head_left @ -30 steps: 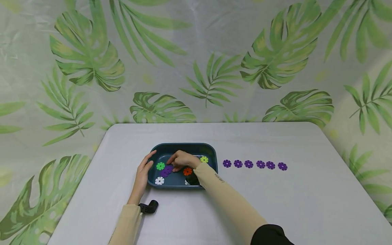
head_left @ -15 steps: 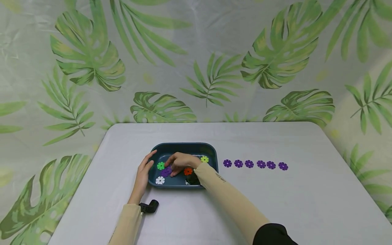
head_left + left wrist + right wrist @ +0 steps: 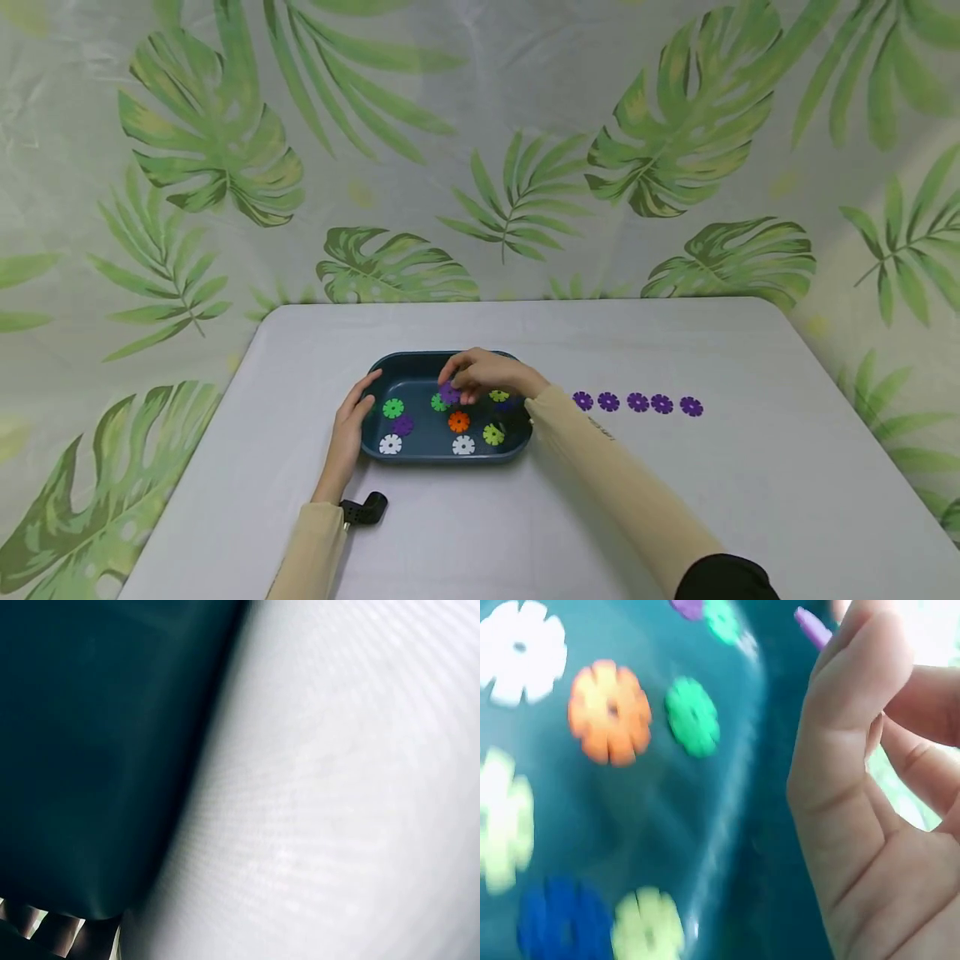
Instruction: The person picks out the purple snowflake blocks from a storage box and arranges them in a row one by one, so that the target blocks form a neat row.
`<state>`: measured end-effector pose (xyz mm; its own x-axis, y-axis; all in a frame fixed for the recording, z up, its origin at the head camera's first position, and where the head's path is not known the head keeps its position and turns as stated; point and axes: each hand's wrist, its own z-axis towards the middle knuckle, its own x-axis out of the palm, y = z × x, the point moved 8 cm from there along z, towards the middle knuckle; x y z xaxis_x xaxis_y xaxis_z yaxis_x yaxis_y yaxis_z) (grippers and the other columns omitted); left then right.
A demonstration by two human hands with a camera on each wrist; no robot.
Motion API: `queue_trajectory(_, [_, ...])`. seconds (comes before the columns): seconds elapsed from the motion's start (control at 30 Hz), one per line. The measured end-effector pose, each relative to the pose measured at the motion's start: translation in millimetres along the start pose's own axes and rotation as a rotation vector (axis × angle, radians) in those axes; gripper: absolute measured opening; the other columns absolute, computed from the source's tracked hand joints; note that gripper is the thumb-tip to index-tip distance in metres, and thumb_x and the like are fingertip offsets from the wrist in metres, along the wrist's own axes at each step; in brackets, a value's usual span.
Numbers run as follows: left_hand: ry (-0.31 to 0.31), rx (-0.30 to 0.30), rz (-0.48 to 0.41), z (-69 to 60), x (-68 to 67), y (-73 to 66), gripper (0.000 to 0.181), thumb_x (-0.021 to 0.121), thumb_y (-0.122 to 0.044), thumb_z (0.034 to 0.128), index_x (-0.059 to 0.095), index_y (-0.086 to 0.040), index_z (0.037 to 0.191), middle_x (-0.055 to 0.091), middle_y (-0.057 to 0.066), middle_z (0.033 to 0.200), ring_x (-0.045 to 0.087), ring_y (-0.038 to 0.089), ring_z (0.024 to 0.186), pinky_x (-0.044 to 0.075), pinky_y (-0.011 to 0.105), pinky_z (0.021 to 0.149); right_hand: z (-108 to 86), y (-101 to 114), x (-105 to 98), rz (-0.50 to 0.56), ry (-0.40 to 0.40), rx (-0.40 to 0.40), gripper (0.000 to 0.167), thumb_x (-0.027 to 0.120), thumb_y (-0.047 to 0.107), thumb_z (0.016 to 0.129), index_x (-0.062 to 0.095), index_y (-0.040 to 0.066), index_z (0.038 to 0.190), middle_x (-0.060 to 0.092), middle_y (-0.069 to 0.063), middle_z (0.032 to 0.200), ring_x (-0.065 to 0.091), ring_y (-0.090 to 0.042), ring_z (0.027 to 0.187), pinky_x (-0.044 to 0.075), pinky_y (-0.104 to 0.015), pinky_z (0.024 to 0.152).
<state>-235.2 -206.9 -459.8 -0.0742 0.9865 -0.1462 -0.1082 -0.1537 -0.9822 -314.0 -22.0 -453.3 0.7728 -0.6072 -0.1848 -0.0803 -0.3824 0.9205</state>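
My right hand pinches a purple notched plastic disc between thumb and fingers, above the dark teal tray. In the right wrist view that purple disc shows edge-on beyond the thumb. At the tray's left side, my left hand grips the rim. Inside lie another purple disc, an orange disc, a green disc and a white disc. A second green disc is partly covered by the held one; a blue disc lies near the yellow ones.
Several purple discs form a row on the white table, right of the tray. My right wrist and sleeve cover the row's left end. A black wrist camera sits on my left wrist. A leaf-patterned cloth hangs behind the table.
My right hand has lifted a purple disc from the pair at the tray's left and moved right and up with it. One purple disc stays there. My left hand has kept its place.
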Motion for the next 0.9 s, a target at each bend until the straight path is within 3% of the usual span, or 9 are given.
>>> queue_trajectory(0.17, [0.002, 0.004, 0.006, -1.0, -1.0, 0.2, 0.041, 0.036, -0.009, 0.1031, 0.041, 0.0, 0.143, 0.033, 0.015, 0.151, 0.019, 0.027, 0.141, 0.011, 0.047, 0.114, -36.1, -6, -37, 0.025, -0.019, -0.053, 0.026, 0.048, 0.005, 0.095, 0.056, -0.006, 0.117, 0.056, -0.01, 0.08, 0.054, -0.016, 0.062, 0.051, -0.028, 0.061])
queue_trajectory(0.37, [0.0, 0.007, 0.01, -2.7, -1.6, -0.5, 0.041, 0.036, -0.009, 0.1032, 0.041, 0.0, 0.143, 0.033, 0.015, 0.15, 0.02, 0.027, 0.141, 0.011, 0.048, 0.114, -89.9, -33, -87, 0.019, -0.118, -0.058, 0.024, 0.048, 0.008, 0.098, 0.055, -0.004, 0.118, 0.055, -0.011, 0.079, 0.051, -0.017, 0.064, 0.05, -0.029, 0.062])
queue_trajectory(0.57, [-0.005, -0.001, 0.003, -3.8, -1.9, -0.2, 0.041, 0.036, -0.008, 0.1031, 0.041, 0.002, 0.142, 0.033, 0.017, 0.15, 0.019, 0.028, 0.141, 0.011, 0.048, 0.114, -152.9, -87, -141, 0.015, -0.226, -0.008, 0.028, 0.046, 0.012, 0.101, 0.051, -0.007, 0.121, 0.054, -0.011, 0.083, 0.052, -0.016, 0.068, 0.051, -0.031, 0.065])
queue_trajectory(0.73, [-0.014, -0.011, 0.001, -4.2, -3.2, 0.1, 0.041, 0.036, -0.007, 0.1028, 0.041, 0.002, 0.142, 0.033, 0.016, 0.15, 0.02, 0.028, 0.141, 0.012, 0.047, 0.114, -207.5, -135, -177, 0.087, -0.311, 0.032, 0.032, 0.047, 0.012, 0.101, 0.047, -0.011, 0.123, 0.053, -0.007, 0.084, 0.054, -0.014, 0.068, 0.05, -0.027, 0.064])
queue_trajectory(0.9, [-0.012, -0.01, 0.004, -3.3, -3.3, 0.0, 0.041, 0.035, -0.005, 0.1024, 0.041, 0.002, 0.142, 0.034, 0.016, 0.15, 0.02, 0.027, 0.141, 0.012, 0.046, 0.114, -255.2, -170, -203, 0.142, -0.422, 0.075, 0.025, 0.048, 0.01, 0.1, 0.054, -0.005, 0.119, 0.057, -0.004, 0.085, 0.057, -0.014, 0.071, 0.052, -0.028, 0.066])
